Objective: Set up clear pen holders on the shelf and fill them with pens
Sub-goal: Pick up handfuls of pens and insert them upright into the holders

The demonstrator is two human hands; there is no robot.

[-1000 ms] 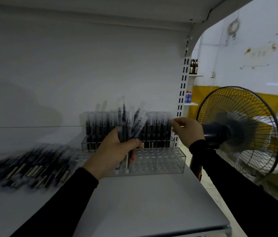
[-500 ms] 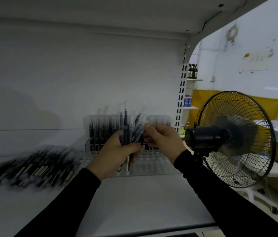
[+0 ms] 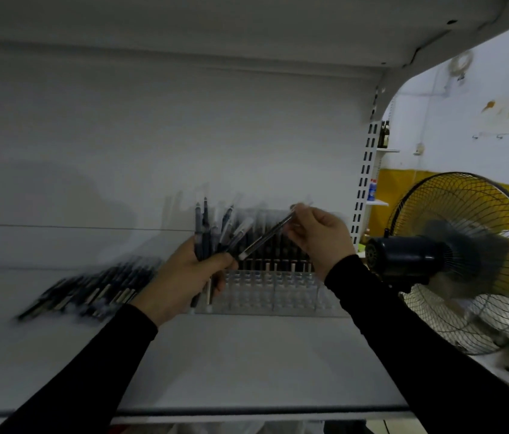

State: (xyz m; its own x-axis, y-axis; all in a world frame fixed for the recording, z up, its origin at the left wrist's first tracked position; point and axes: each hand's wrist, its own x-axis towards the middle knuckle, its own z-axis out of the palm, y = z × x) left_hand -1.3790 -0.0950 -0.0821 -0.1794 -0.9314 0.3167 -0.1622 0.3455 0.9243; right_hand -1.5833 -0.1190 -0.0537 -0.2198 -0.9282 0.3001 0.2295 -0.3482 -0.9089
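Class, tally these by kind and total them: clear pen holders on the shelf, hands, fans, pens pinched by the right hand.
Clear pen holders: 2 (back holder, front holder)
Hands: 2 (left hand, right hand)
Fans: 1 (fan)
Pens pinched by the right hand: 1 (single pen)
Total: 6

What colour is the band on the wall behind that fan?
Yellow: the wall band behind the fan is yellow below white, as the head view shows.

My right hand has come away from the far holder and now pinches one pen, drawn slantwise out of the bundle.
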